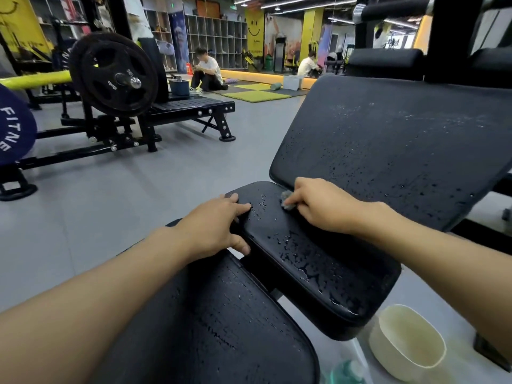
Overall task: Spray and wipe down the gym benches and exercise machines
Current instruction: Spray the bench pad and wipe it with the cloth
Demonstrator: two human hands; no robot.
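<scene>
A black padded bench fills the middle of the head view, in three pads speckled with spray droplets: a big tilted back pad (pixel 393 145), a middle seat pad (pixel 313 261) and a near pad (pixel 221 322). My right hand (pixel 318 206) grips a small grey cloth (pixel 286 200) and presses it onto the far end of the middle pad. My left hand (pixel 219 228) holds that pad's left edge, fingers laid on top and thumb round the side.
A cream bowl (pixel 407 339) sits on the floor at lower right, with a teal bottle (pixel 346 370) by the bottom edge. At left stands a plate-loaded machine (pixel 113 76). A person (pixel 207 70) sits on the floor far back. Open grey floor (pixel 133 189) lies left of the bench.
</scene>
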